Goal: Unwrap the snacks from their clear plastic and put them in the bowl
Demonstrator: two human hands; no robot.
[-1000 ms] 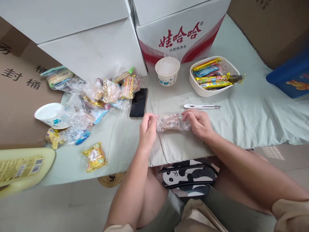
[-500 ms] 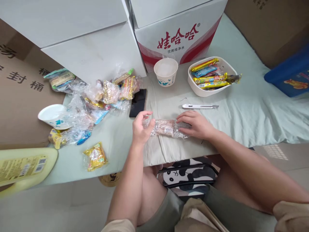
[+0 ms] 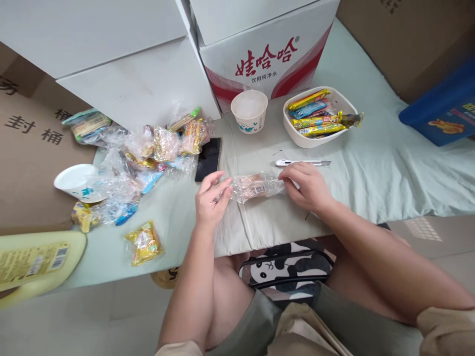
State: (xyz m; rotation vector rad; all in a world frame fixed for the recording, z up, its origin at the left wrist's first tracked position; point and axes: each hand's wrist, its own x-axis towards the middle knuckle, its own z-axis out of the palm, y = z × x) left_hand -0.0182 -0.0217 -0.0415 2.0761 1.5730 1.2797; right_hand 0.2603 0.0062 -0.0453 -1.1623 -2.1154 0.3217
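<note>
A snack in a clear plastic wrapper is stretched between my two hands, near the front of the cloth-covered surface. Its contents look brownish-pink, and a small printed label shows on it. My left hand pinches the wrapper's left end between thumb and fingers. At the other end, my right hand has its fingers closed on the clear plastic. Just beyond the right hand lies a white utility knife, partly covered by the fingers. A dark phone lies behind my left hand.
A white tub holds yellow and blue snack packets. Beside it stands a paper cup. Wrapped snacks pile up at left around another paper cup. A yellow packet lies near the front edge. Boxes line the back.
Both hands have closed on the wrapper's ends, and the plastic is now pulled out between them, slightly raised. The view has shifted a little to the right.
</note>
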